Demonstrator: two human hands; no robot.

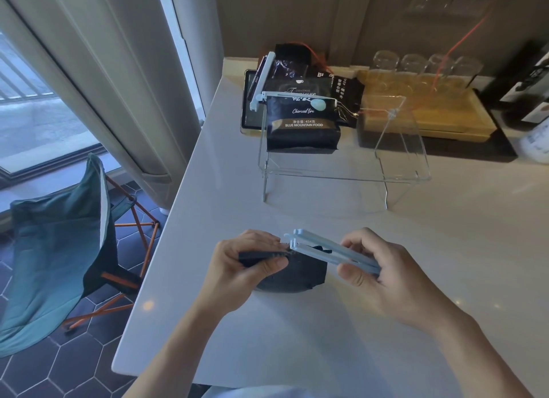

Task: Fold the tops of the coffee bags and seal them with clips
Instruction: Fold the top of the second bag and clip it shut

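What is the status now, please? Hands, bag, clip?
Left hand pinches folded bag top. Right hand holds light blue clip, open, over the fold. Nothing blocking.

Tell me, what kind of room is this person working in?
Probably a home or flat, at a white counter by a curtained window. Upturned drinking glasses on a wooden tray and a folding camp chair suggest a lived-in kitchen corner.

Clear acrylic stand [401,171] on white counter [297,338]; teal folding chair [56,249] beside it.
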